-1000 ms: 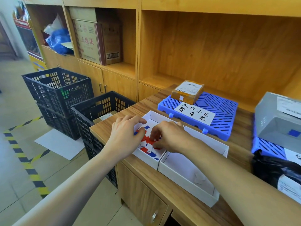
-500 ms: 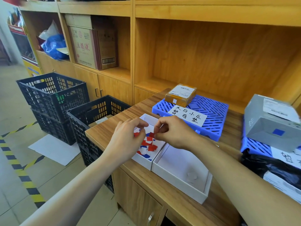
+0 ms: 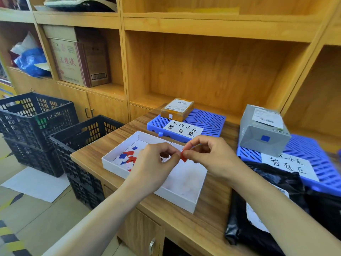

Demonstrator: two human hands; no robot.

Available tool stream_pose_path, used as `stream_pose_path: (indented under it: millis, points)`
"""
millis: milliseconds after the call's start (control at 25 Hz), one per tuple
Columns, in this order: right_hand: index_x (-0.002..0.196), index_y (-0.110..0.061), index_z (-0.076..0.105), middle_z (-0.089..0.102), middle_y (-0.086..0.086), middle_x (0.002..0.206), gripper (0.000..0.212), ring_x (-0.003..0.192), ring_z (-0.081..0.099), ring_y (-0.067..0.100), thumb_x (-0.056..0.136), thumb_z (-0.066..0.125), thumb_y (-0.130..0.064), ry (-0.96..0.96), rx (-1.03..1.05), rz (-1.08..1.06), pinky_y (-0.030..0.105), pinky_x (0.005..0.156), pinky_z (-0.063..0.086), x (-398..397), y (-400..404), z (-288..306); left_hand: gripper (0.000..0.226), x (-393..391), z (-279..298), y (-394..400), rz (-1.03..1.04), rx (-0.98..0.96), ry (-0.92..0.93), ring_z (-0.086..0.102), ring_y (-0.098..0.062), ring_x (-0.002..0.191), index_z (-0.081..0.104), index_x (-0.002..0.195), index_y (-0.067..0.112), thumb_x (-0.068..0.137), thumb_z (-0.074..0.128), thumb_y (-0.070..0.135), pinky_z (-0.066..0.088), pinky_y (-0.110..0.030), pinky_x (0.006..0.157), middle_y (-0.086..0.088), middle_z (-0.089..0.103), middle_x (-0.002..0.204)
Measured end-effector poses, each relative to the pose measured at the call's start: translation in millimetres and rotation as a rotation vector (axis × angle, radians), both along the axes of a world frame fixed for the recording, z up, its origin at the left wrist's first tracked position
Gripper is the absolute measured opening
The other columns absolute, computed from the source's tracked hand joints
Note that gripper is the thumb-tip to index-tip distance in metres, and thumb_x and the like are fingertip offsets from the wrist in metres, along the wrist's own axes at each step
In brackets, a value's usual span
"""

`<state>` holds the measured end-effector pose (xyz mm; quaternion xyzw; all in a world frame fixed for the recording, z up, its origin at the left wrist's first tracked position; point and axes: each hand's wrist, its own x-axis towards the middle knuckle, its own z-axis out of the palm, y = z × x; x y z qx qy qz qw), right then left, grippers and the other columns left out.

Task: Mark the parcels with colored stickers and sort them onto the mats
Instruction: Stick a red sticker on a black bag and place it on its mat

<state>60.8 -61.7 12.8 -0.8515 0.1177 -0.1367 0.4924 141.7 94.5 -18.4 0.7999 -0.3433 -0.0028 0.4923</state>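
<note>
While both hands are hovering above the white tray (image 3: 110,159) of loose stickers, I am pinching a red sticker (image 3: 183,156) between the thumb and forefinger of the right hand (image 3: 208,157), and the left hand (image 3: 156,163) is closing its fingertips on the sticker's edge, probably to peel the backing. The black parcel (image 3: 276,200) is waiting unmarked beside the near blue mat (image 3: 317,163).

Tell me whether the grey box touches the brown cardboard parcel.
Apart. The head view shows the grey box on the right blue mat, the brown cardboard parcel on the left one, wood between.
</note>
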Motion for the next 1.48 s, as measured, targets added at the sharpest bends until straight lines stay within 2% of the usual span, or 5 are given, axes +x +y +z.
stream_pose_path:
  millis: [200, 480, 840, 1080, 1480]
  points:
    - [0.085, -0.015, 0.073, 0.077, 0.003, 0.078, 0.006, 0.075, 0.071, 0.018, 0.083, 0.078, -0.013, -0.069, 0.080, -0.037, 0.026, 0.072, 0.054, -26.5, -11.8, -6.6, 0.024, -25.2, 4.5, -15.4, -0.060, -0.119, 0.203, 0.067, -0.007, 0.080, 0.076, 0.081, 0.026, 0.094, 0.060, 0.015, 0.053, -0.023, 0.074, 0.010, 0.075, 0.081]
    - [0.084, -0.022, 0.075, 0.077, 0.003, 0.079, 0.005, 0.077, 0.073, 0.018, 0.083, 0.080, -0.022, -0.096, 0.131, -0.076, 0.044, 0.088, 0.056, -44.4, -24.3, -1.1, 0.016, -33.3, 4.9, -25.1, -0.146, -0.253, 0.614, 0.067, -0.018, 0.087, 0.080, 0.092, 0.016, 0.090, 0.066, 0.024, 0.051, -0.032, 0.077, -0.005, 0.077, 0.095]
    - [0.083, -0.026, 0.077, 0.075, -0.009, 0.072, 0.002, 0.069, 0.070, 0.005, 0.086, 0.077, -0.026, -0.075, -0.010, -0.114, 0.020, 0.071, 0.052, -39.0, -29.7, 12.8, 0.029, -36.9, 9.1, -35.4, -0.130, -0.345, 0.567, 0.066, -0.016, 0.075, 0.079, 0.093, 0.014, 0.075, 0.071, 0.036, 0.052, -0.034, 0.077, -0.009, 0.076, 0.090]
    - [0.085, -0.031, 0.077, 0.075, -0.012, 0.074, 0.001, 0.073, 0.071, 0.003, 0.084, 0.077, -0.030, -0.120, -0.032, -0.121, 0.027, 0.077, 0.058, -45.3, -29.4, 19.2, 0.021, -40.1, 15.4, -36.9, -0.147, -0.384, 0.603, 0.064, -0.015, 0.070, 0.081, 0.091, 0.012, 0.078, 0.071, 0.025, 0.053, -0.028, 0.071, -0.012, 0.076, 0.090]
    - [0.080, -0.028, 0.078, 0.075, -0.012, 0.072, 0.009, 0.071, 0.072, 0.005, 0.084, 0.078, -0.020, -0.124, -0.063, -0.066, 0.032, 0.076, 0.060, -46.4, -33.9, 19.7, 0.012, -39.4, 20.2, -40.5, -0.090, -0.262, 0.360, 0.070, -0.015, 0.066, 0.079, 0.083, 0.012, 0.087, 0.070, 0.007, 0.056, -0.023, 0.065, -0.005, 0.076, 0.075]
